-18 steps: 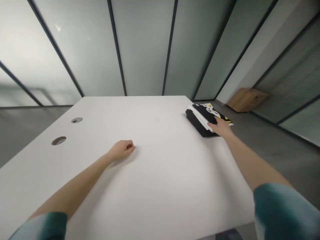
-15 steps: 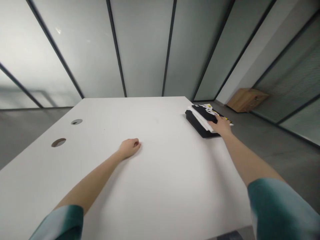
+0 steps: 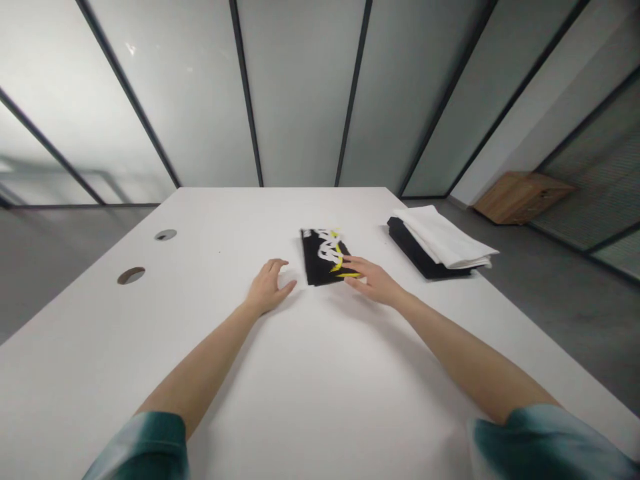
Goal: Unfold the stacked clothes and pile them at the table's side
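A folded black cloth [image 3: 316, 260] with a white and yellow print lies on the white table [image 3: 310, 373], near its middle. My right hand [image 3: 377, 283] reaches over the cloth's right side. Its fingers are stretched out at the printed edge, with the thumb apart from them; whether they press on the fabric I cannot tell. To the left of the cloth, my left hand [image 3: 269, 287] rests by the tabletop, fingers and thumb spread and nothing between them. A gap separates it from the cloth's left edge.
At the table's right edge sits a stack with folded white cloth [image 3: 445, 237] on top of folded black cloth [image 3: 413, 250]. Two round holes [image 3: 131, 275] pierce the tabletop at left. A wooden cabinet [image 3: 520, 197] stands on the floor beyond, by frosted glass panels [image 3: 305, 93].
My right hand has moved left from the stack, and the printed black cloth now lies mid-table. White cloth tops the stack. My left hand has uncurled its fingers.
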`<state>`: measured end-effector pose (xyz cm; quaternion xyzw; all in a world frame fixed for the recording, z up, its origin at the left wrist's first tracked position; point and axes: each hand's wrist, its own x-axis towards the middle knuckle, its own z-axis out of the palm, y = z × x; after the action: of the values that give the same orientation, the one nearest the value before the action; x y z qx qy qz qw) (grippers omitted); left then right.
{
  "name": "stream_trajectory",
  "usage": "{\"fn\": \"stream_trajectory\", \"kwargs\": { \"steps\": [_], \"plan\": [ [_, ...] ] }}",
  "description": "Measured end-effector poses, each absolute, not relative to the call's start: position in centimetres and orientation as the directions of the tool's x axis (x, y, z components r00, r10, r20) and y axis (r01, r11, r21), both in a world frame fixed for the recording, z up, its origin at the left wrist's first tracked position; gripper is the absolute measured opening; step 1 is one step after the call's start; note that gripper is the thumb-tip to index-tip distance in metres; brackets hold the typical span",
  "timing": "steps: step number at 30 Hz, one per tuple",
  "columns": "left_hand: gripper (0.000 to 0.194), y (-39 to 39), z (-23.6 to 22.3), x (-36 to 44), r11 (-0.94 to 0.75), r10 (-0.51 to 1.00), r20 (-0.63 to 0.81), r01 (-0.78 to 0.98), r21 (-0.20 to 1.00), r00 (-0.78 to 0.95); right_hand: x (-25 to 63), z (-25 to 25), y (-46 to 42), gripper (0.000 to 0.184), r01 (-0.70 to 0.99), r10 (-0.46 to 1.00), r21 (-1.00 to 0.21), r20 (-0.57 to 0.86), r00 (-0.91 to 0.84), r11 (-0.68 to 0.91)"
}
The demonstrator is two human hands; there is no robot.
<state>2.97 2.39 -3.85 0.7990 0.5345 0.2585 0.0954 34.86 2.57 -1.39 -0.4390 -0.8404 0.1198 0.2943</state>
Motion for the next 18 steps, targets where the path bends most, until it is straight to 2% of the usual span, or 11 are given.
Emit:
{"fn": "stream_trajectory", "kwargs": {
  "steps": [2, 3, 7, 13, 18],
  "plan": [
    [0.063, 2.2, -3.8, 3.1, -0.462, 0.865, 0.384, 0.812, 0.356, 0.324, 33.7, -1.8, 1.5, 0.03, 0.616, 0.798, -0.508, 0.408, -0.442, 0.602],
    [0.067, 2.2, -3.8, 3.2, -0.475, 0.859, 0.369, 0.818, 0.323, 0.353, 33.6, -1.9, 1.4, 0.028, 0.608, 0.801, -0.524, 0.426, -0.42, 0.597],
    [0.068, 2.0, -3.8, 3.9, -0.461, 0.887, 0.171, 0.847, 0.264, 0.43, 34.6, -3.3, 2.6, 0.027, 0.637, 0.845, -0.572, 0.46, -0.274, 0.518],
    [0.074, 1.6, -2.9, 4.8, -0.331, 0.942, 0.138, 0.919, 0.213, 0.307, 35.8, -5.6, 3.7, 0.03, 0.58, 0.955, -0.775, 0.295, -0.017, 0.25],
    [0.09, 2.8, -1.6, 7.2, -0.199, 0.979, 0.085, 0.966, 0.164, 0.188, 35.5, -5.5, 3.5, 0.029, 0.559, 0.963, -0.796, 0.269, -0.02, 0.233]
  ]
}}
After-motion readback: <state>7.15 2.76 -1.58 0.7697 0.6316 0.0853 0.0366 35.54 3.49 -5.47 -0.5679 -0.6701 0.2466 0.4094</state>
